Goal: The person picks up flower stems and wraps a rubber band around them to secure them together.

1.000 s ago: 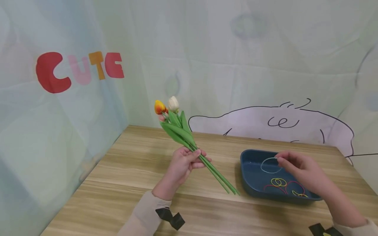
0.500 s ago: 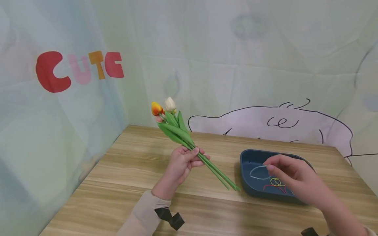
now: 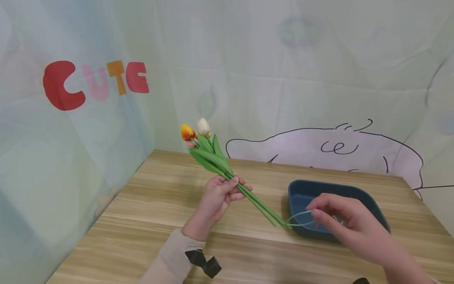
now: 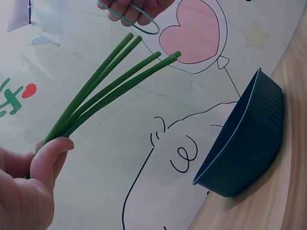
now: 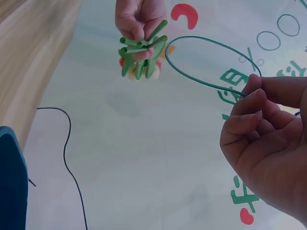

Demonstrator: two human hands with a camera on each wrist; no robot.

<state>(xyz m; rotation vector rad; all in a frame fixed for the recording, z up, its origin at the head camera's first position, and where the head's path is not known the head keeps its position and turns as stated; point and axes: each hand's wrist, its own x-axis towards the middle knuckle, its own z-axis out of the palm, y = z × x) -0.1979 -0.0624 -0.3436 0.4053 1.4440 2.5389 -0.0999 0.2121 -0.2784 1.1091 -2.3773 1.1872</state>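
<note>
My left hand [image 3: 220,197] grips a small bunch of tulips [image 3: 213,156] around the stems, thumb on top. Orange, white and pink blooms point to the far left, and the green stem ends [image 4: 156,55] fan out toward the right. Between thumb and fingertips, my right hand [image 3: 349,223] pinches a thin teal rubber band [image 5: 206,40], which hangs as an open oval loop. In the head view the loop's far end overlaps the stem tips. The right wrist view shows the loop beside the stems, nearer the camera.
Below the right hand stands a dark blue tray [image 3: 296,197] on the wooden table [image 3: 159,221]. Other coloured rubber bands lie inside it, mostly hidden by the hand. A printed cloth backdrop [image 3: 248,79] rises behind the table and along its left side.
My right hand has moved left and toward me with the rubber band, from over the tray to the stem tips. The tulips have shifted slightly left; the left hand keeps its grip.
</note>
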